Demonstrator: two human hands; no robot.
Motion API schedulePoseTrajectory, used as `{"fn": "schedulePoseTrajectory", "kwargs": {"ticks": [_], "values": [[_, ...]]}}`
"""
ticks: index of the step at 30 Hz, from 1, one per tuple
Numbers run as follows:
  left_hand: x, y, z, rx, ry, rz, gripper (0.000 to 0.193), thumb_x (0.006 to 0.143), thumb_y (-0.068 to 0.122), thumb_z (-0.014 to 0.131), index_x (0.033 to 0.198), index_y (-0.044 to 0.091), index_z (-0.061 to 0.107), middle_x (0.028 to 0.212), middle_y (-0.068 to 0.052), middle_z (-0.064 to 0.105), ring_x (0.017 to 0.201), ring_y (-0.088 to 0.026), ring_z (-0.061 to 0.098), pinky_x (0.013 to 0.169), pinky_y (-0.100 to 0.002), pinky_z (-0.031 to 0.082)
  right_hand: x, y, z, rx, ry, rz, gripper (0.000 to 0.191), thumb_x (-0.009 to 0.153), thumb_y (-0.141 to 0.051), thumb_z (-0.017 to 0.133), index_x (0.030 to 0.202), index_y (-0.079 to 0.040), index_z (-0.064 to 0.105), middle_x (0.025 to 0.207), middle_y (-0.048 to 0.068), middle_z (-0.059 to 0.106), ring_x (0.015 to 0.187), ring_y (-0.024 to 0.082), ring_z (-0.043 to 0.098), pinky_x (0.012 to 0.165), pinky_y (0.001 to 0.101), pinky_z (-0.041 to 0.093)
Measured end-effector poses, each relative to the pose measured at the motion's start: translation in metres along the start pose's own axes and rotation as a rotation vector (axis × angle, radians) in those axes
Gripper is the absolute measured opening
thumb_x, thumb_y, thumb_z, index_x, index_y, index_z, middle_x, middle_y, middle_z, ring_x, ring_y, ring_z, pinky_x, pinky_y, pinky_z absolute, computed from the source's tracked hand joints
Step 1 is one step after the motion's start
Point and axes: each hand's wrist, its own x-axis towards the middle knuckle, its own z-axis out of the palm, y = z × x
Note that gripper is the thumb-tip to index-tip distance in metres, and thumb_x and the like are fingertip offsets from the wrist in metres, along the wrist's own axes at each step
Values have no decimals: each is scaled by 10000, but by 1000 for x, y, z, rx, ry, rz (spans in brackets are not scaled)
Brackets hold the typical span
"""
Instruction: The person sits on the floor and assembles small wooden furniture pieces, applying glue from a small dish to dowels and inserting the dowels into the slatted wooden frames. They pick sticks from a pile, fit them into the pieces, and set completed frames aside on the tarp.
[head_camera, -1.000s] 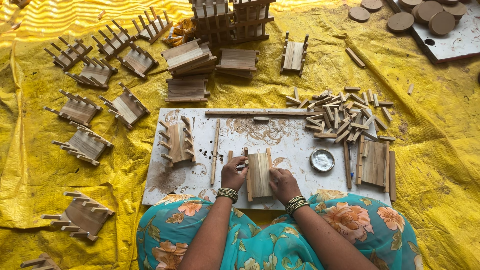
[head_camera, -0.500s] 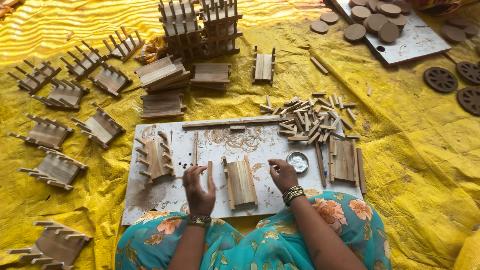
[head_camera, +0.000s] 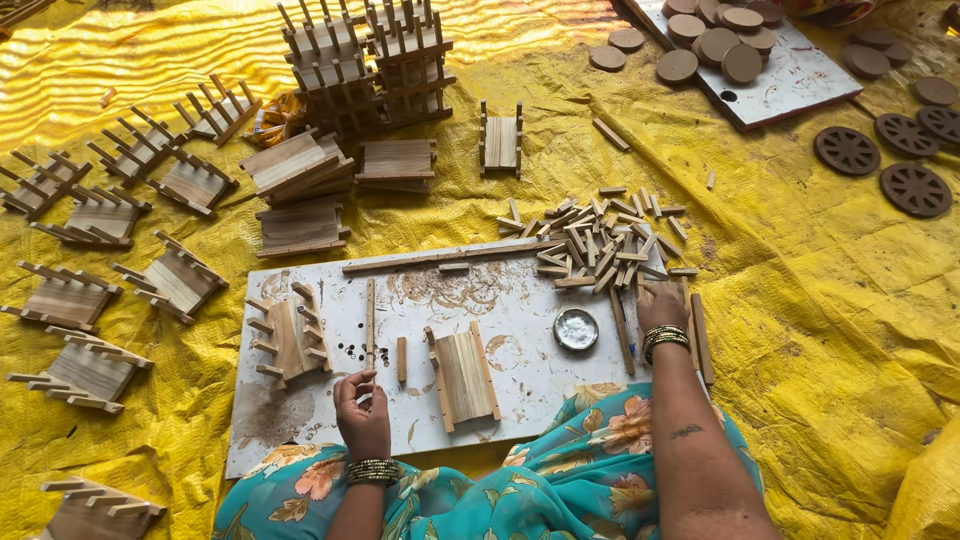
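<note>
Since the earlier frames both hands have left the small slatted wooden panel (head_camera: 465, 376), which now lies flat and free on the white board (head_camera: 520, 400), just in front of the person's lap. The right hand (head_camera: 660, 312) has moved out to the right edge of the board and rests on a stack of flat slats (head_camera: 697, 335) below the loose pile of short sticks (head_camera: 600, 245); its fingers are hidden under the palm, so whether they grip a slat cannot be told. The left hand (head_camera: 362, 405) has drawn back to the near left of the board, fingers curled loosely together beside a long thin stick (head_camera: 370, 318), apparently holding nothing. A round dish of white paste (head_camera: 576, 328) sits between panel and slats. Judged from this, the panel is set aside and new pieces are being gathered.
</note>
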Motion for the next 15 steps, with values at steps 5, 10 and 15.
{"fn": "schedulePoseTrajectory", "kwargs": {"ticks": [5,10,15], "values": [[1,-6,2,19,6,-28,210,883,-10,638,1076,69,665,1099,-22,597,901,-112,619,720,-273,545,-9,-5,10,-41,7,84,305,879,-264,744,1184,-267,744,1275,121,679,1150,314,630,1005,508,464],[0,-12,6,-2,-17,-40,215,882,-7,633,1080,72,662,1088,-23,627,896,-114,626,721,-271,552,-14,-8,3,634,-99,258,225,980,-239,767,1196,-178,780,1056,134,769,900,255,707,866,446,591],[2,-8,16,87,-38,0,205,878,2,637,1065,78,675,1036,-40,658,867,-127,662,719,-287,558,-36,-14,-2,1889,-671,419,277,900,-95,744,1168,-120,678,965,71,727,793,207,704,741,401,601]]}}
